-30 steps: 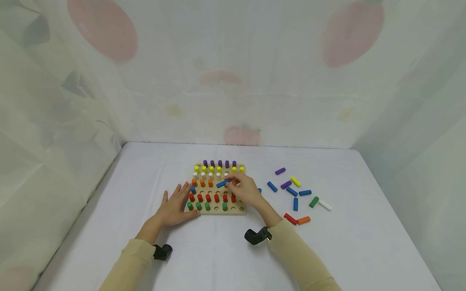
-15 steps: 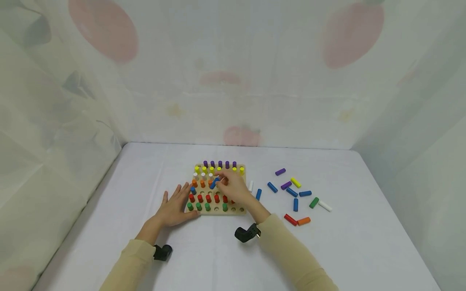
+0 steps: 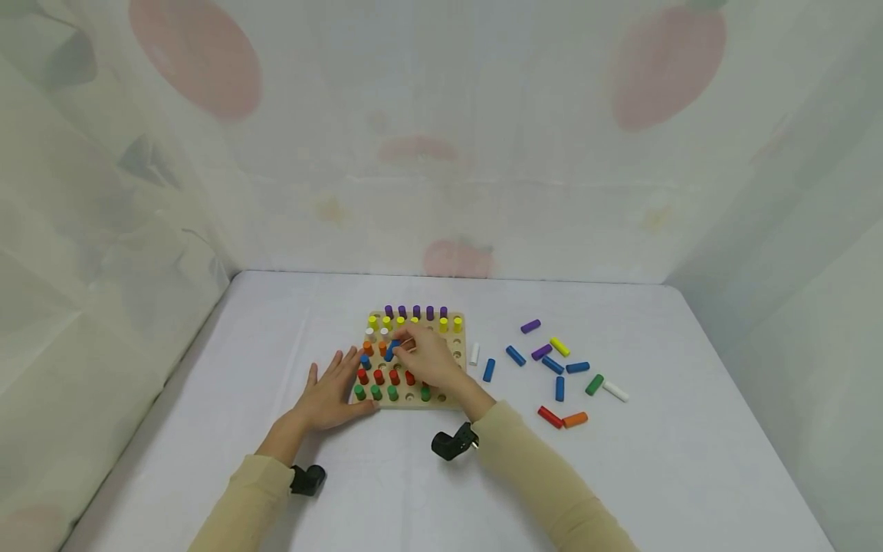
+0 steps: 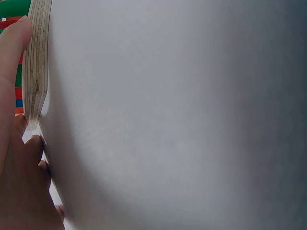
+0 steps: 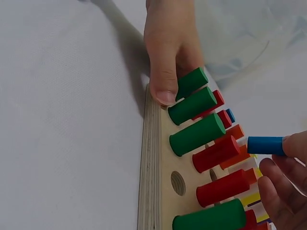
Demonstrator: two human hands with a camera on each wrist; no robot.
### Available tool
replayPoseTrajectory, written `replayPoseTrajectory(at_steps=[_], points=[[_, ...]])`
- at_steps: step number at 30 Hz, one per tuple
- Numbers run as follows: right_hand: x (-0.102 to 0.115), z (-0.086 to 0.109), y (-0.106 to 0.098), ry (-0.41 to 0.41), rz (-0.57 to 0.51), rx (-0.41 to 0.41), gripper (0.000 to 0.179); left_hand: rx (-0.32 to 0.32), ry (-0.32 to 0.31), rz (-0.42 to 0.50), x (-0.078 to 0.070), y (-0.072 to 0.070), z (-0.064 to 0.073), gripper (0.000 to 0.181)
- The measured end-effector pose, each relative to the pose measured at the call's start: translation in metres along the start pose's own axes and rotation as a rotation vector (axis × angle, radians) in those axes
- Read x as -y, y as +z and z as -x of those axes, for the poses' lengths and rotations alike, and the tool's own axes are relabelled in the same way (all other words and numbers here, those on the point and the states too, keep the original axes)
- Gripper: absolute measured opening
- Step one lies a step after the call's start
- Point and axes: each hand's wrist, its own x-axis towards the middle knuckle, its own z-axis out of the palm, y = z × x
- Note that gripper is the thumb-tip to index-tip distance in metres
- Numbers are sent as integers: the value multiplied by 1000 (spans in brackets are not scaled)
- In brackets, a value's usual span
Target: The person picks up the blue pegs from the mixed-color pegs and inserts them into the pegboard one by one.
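My right hand (image 3: 431,360) pinches a blue peg (image 3: 391,351) by one end, above the left part of a wooden pegboard (image 3: 451,402). In the right wrist view the blue peg (image 5: 265,145) is held tilted, apart from the holes. The board bears rows of upright purple, yellow, white, orange, red and green pegs. A single blue peg (image 3: 366,361) stands at the left end of the row between orange and red. My left hand (image 3: 333,395) rests against the board's left side, fingers spread and straight. Its thumb (image 4: 19,36) touches the front edge. My right hand hides some middle pegs.
Right of the board, loose pegs lie on the white-covered table (image 3: 662,460). Among them are a white peg (image 3: 474,354), a blue peg (image 3: 489,370), a red peg (image 3: 549,417) and an orange peg (image 3: 576,420). Patterned cloth (image 3: 441,192) hangs behind the table.
My right hand has moved left over the board with the blue peg, which has turned from nearly level to a steeper tilt. My left hand has stayed in place.
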Motion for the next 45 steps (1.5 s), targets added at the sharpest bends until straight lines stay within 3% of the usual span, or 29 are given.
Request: replayPoseTrajectory(at_steps=[18, 45], points=[[-6, -10, 17, -80, 135, 25, 19, 0, 5, 7, 0, -1, 1, 103], [-1, -11, 25, -79, 252, 61, 18, 4, 14, 4, 2, 0, 0, 103]])
